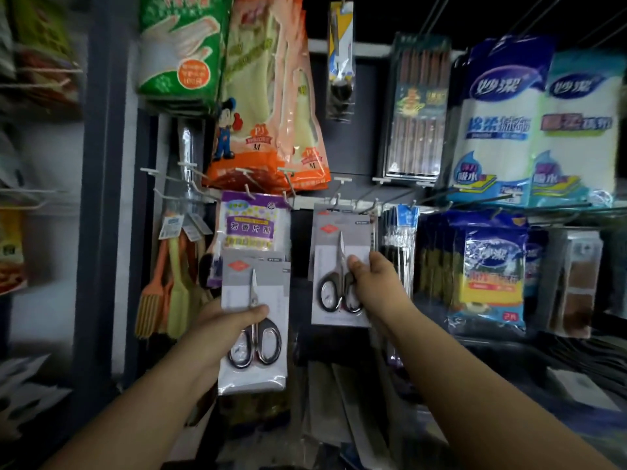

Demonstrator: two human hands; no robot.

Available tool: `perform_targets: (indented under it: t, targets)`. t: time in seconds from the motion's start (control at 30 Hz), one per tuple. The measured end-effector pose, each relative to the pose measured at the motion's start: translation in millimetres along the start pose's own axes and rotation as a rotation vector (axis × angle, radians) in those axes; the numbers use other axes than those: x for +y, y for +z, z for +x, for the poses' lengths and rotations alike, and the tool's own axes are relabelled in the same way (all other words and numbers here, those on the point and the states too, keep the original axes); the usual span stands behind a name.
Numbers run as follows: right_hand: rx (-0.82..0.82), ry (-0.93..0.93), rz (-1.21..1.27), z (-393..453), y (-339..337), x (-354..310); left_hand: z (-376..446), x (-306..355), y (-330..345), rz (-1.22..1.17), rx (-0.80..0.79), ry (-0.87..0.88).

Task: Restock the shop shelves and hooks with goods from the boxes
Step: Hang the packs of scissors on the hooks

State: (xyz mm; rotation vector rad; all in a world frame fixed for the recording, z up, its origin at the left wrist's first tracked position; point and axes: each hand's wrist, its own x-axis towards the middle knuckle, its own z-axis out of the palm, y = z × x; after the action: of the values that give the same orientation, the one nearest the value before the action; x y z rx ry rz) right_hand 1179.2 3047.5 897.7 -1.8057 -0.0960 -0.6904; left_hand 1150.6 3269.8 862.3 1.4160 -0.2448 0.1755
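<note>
Two bare forearms reach up from the bottom edge toward a wall of display hooks. The left hand [227, 320] grips a carded pair of scissors [253, 320], thumb pressed across the front of the card just above the black handles, fingers hidden behind; this pack is held free of the rack, overlapping a purple fragrance tablet pack [252, 225] that hangs behind it. The right hand [371, 283] pinches a second scissors pack [339, 266] at its right side, thumb on the front near the blades' pivot. That pack's top sits at a metal hook [339, 198] on the rail, though whether it is threaded on cannot be told. Orange and yellow brushes [169, 286] hang to the left, rubber glove packs [271, 106] above, packs of chopsticks [415, 110] and blue cleaning cloth packs [536, 130] to the right.
</note>
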Motion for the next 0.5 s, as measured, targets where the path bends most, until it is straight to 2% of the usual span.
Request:
perform_targets:
  t: [0.23, 0.5]
  targets:
    - [-0.02, -0.057, 0.031, 21, -5, -30, 11, 4, 11, 0.001, 0.01, 0.041]
    - [-0.023, -0.117, 0.048, 30, -6, -28, 22, 2, 12, 0.032, 0.039, 0.054]
